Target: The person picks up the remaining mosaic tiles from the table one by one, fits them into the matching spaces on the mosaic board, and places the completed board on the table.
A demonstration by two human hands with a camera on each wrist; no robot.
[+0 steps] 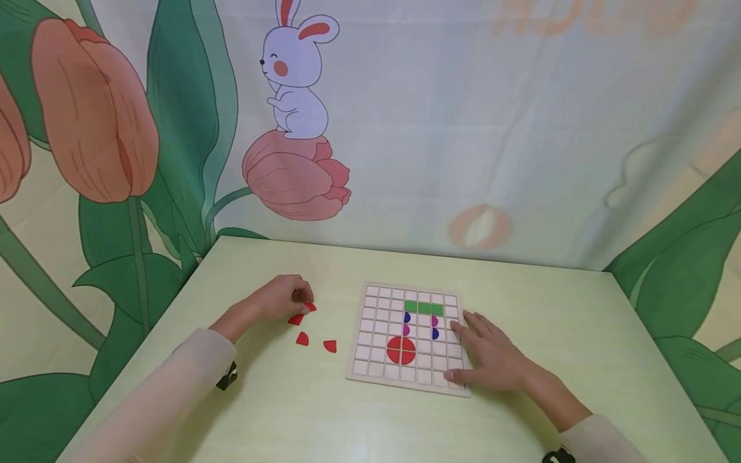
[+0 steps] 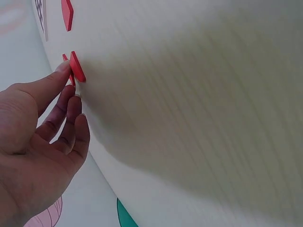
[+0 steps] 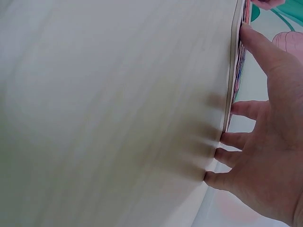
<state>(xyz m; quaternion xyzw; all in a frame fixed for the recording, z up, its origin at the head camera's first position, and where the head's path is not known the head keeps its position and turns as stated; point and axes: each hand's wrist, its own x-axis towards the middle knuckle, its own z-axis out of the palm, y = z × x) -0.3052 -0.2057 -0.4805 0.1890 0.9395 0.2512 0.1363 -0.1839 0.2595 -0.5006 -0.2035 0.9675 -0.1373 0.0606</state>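
At the left of the table in the head view, my left hand (image 1: 287,297) pinches a red quarter-circle piece (image 1: 311,307) between thumb and fingertips. Another red quarter-circle piece (image 1: 296,319) lies right by those fingers; in the left wrist view the two red pieces (image 2: 78,68) overlap beside the thumb tip. My right hand (image 1: 494,357) rests with spread fingers along the right edge of the square wooden grid board (image 1: 408,384), thumb on its lower right corner. On the board sit a red circle of quarter pieces (image 1: 401,350), a green bar (image 1: 424,308) and small blue and pink half-circles.
Two more red quarter-circle pieces, one nearer the left arm (image 1: 302,339) and one nearer the board (image 1: 330,346), lie on the pale table (image 1: 289,411). A printed curtain (image 1: 405,161) with a rabbit and tulips hangs behind the table's back edge.
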